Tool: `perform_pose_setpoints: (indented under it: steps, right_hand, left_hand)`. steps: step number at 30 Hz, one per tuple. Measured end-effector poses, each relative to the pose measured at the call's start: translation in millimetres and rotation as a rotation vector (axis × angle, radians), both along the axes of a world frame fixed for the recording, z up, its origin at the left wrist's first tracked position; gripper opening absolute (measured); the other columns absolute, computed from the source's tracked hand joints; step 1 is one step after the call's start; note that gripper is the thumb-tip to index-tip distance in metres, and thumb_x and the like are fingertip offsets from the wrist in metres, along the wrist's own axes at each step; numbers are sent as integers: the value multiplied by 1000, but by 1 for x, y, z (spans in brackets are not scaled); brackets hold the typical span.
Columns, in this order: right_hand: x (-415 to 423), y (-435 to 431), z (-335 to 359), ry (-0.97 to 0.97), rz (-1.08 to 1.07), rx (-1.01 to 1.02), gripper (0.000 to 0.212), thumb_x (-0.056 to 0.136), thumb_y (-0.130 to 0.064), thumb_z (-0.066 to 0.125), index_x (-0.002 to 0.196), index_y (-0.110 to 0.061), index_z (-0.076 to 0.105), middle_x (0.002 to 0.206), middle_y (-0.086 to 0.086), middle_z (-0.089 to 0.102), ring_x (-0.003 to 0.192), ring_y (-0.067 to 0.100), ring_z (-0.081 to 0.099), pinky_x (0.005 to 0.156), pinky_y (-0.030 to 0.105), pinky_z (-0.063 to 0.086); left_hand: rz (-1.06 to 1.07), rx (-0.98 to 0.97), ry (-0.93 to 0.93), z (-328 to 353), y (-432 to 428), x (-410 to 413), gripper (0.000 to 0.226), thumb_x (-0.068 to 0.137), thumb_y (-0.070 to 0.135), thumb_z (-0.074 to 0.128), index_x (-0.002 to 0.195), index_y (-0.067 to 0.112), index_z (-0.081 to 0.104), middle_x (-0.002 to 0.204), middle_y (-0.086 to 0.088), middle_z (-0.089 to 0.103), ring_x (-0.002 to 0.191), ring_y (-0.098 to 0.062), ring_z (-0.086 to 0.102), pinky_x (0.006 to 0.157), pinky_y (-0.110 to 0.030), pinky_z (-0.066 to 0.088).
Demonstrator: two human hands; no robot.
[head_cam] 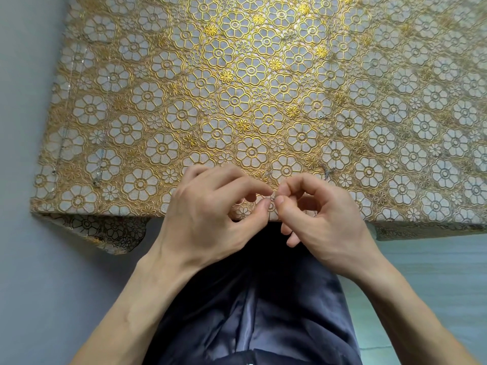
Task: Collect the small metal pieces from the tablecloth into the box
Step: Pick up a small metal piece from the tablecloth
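A small metal piece (273, 198) is pinched by thumb and forefinger of left hand (210, 217) and right hand (326, 222) over the tablecloth (237, 75).

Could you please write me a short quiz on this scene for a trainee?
1. True or false: the box is in view on the tablecloth.
2. The left hand and right hand pinch one tiny piece together. Where? A) at the table's near edge B) at its far left corner C) over the middle of the cloth
3. A loose metal piece lies on the cloth just beyond which hand?
Key: 1 false; 2 A; 3 the right hand.
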State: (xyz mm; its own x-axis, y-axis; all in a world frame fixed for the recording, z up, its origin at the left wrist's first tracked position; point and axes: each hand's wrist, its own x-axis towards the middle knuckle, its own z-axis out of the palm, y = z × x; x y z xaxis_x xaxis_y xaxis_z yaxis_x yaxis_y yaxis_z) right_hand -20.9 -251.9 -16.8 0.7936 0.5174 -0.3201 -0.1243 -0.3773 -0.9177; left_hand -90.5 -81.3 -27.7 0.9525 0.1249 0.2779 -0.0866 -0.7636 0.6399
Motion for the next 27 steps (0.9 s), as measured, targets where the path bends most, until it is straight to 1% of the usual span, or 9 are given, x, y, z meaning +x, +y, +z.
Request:
perform_pose_setpoints:
  steps: [4, 10, 15, 18, 20, 22, 24, 25, 27]
  right_hand:
    - [1, -2, 2, -95, 37, -42, 9, 87, -18, 69, 80, -22, 64, 63, -2, 56, 53, 25, 64, 45, 49, 55]
    - [3, -2, 0, -202, 79, -104, 7, 81, -32, 63, 79, -25, 64, 64, -6, 58, 60, 23, 64, 53, 46, 56]
    - [4, -2, 1, -209, 99, -126, 10, 80, -34, 62, 80, -24, 63, 64, -4, 59, 61, 23, 64, 57, 48, 57]
    - [3, -1, 2, -205, 104, -123, 7, 82, -30, 64, 80, -23, 63, 63, -3, 59, 60, 24, 64, 56, 48, 57]
    - [3, 0, 4, -169, 95, -93, 8, 86, -22, 67, 79, -22, 64, 61, -3, 58, 56, 23, 65, 52, 48, 57]
    - [2, 0, 6, -89, 66, -50, 14, 89, -12, 68, 78, -20, 64, 60, -4, 56, 53, 19, 64, 47, 42, 58]
    - [1, 0, 5, -44, 42, -32, 15, 91, -11, 67, 79, -20, 63, 60, -4, 55, 53, 16, 64, 46, 37, 57]
    - [0, 0, 4, -81, 37, -39, 14, 91, -13, 68, 80, -21, 63, 61, -4, 57, 54, 16, 65, 46, 39, 57]
    - [0, 1, -1, -264, 62, -102, 8, 88, -21, 66, 81, -23, 62, 66, -6, 59, 59, 17, 65, 51, 40, 56]
  left_hand:
    - [-23, 40, -16, 1, 0, 2, 6, 86, 28, 72, 85, 25, 77, 79, 11, 69, 73, -11, 66, 78, -45, 47]
    - [-42, 116, -28, 3, 1, 1, 8, 88, 28, 71, 82, 24, 76, 79, 9, 69, 72, -16, 67, 77, -43, 47]
    - [-38, 160, -68, 3, 1, 0, 8, 87, 27, 71, 80, 24, 75, 79, 9, 70, 72, -18, 68, 76, -43, 48]
    - [-15, 132, -82, 1, -1, -1, 7, 85, 25, 72, 80, 23, 75, 78, 9, 69, 71, -17, 67, 74, -44, 49]
    - [14, 96, -85, 0, -3, -2, 5, 84, 24, 73, 80, 23, 76, 77, 9, 69, 69, -14, 66, 72, -44, 48]
    - [47, 41, -71, -2, -6, -3, 4, 84, 25, 74, 80, 23, 76, 76, 10, 68, 68, -10, 64, 70, -43, 48]
    - [86, -18, -57, -2, -10, -5, 5, 83, 25, 74, 80, 22, 76, 75, 9, 67, 65, -10, 61, 66, -42, 48]
    - [107, -53, -50, -2, -13, -6, 5, 83, 24, 74, 80, 21, 76, 75, 8, 67, 63, -11, 59, 64, -42, 49]
    - [142, -121, -25, -2, -16, -7, 4, 83, 24, 74, 82, 21, 77, 76, 9, 65, 58, -12, 55, 57, -38, 50]
